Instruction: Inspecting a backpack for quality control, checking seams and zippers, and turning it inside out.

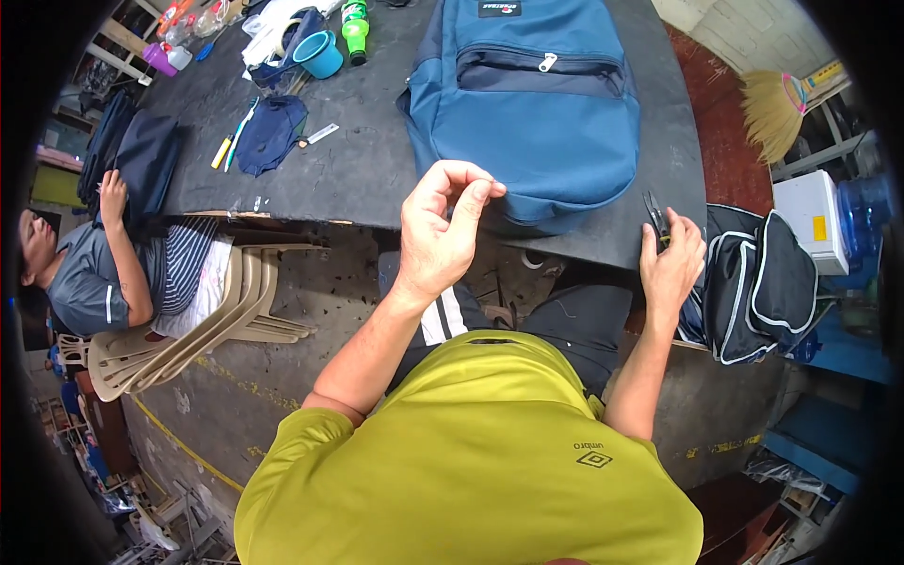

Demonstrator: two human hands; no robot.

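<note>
A blue backpack (537, 141) with a dark front pocket and a zipper lies on the dark table in front of me. My left hand (443, 221) is at the bag's near left corner, thumb and forefinger pinched together. Whatever is between those fingertips, if anything, is too small to make out. To the right of the bag, my right hand (673, 250) is closed around small dark scissors (653, 209) at the table's near edge. Their pointed blades face away from me, slightly apart, and the fingers hide part of the handles.
The table (358, 179) also bears a teal cup (318, 55), a green bottle (355, 33), a dark cloth piece (270, 137) and a toothbrush (242, 130). Black bags (753, 282) hang at the right edge. A co-worker (104, 273) sits left on stacked chairs (217, 330), touching dark fabric.
</note>
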